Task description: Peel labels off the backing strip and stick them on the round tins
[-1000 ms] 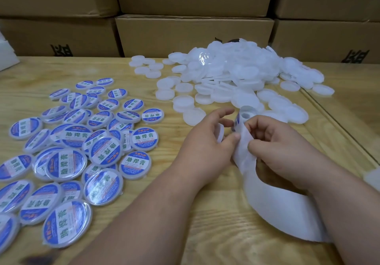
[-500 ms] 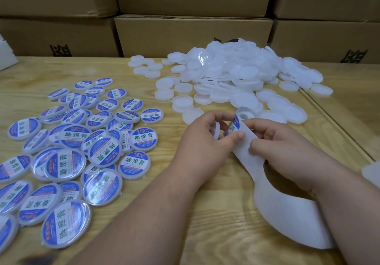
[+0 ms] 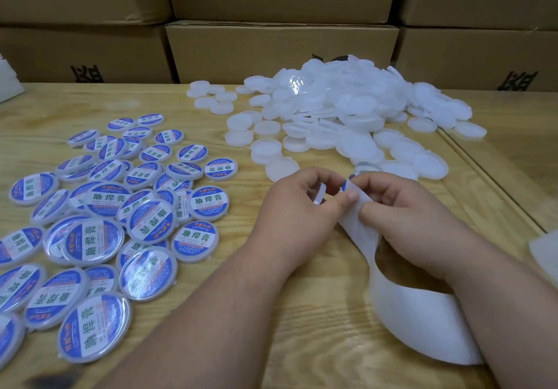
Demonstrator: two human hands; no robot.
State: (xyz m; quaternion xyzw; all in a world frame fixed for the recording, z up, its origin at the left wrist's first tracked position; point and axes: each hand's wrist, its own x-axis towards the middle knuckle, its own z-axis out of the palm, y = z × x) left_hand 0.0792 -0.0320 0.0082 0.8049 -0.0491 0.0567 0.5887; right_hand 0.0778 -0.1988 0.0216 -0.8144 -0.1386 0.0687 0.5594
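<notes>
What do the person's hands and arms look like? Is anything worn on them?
The left hand and right hand are bare: no gloves, rings or watch in view. Both forearms are bare too, with no sleeves visible. The nails that show are short and unpainted.

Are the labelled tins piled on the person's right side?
No, the labelled tins lie to the left, while the plain white tins sit heaped farther back to the right.

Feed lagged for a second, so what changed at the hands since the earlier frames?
The right hand fed the backing strip further, and a blue label edge now lifts at its tip. The left hand keeps holding a blank tin and pinching the strip. Both tin piles are unchanged.
</notes>
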